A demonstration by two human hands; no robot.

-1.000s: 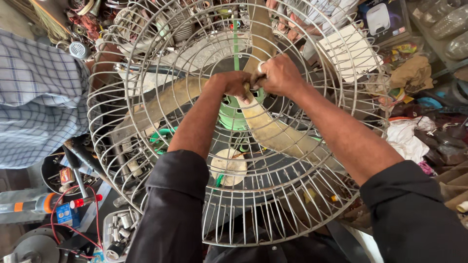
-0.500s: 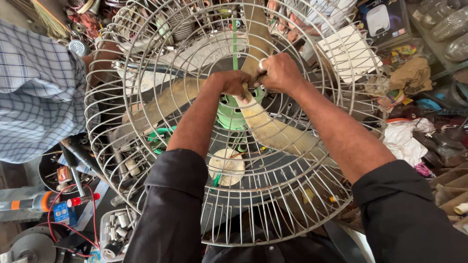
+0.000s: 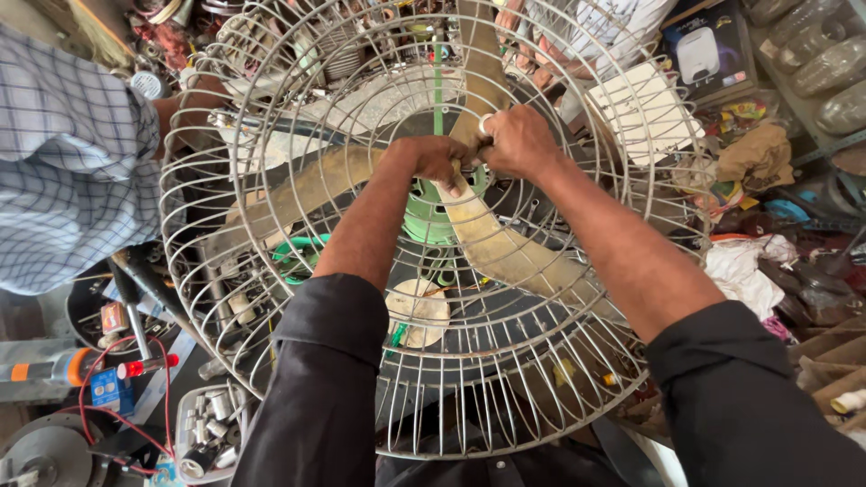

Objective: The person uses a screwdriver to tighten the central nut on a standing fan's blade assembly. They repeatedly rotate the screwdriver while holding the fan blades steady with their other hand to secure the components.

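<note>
Looking down from the head camera, I see my left hand and my right hand pressed together at the centre of a large round wire fan guard of dull grey metal, both reaching in through its open middle. My left hand is curled into a fist on the pale green plastic hub of the fan, while my right hand is closed just beside it, knuckles touching the left; what exactly sits inside the right fist I cannot tell, though a small pale ring shape shows at its edge. Three dusty cream-coloured blades spread out from the hub behind the wires, one running down to the right under my right forearm, one to the left, one straight up. The guard stands tilted towards me over a cluttered workbench. To the left, another person in a blue and white checked shirt has a hand on the guard's rim. Near the lower left lie a red wire and an orange-capped tube, and a white crumpled cloth rests at the right.
</note>
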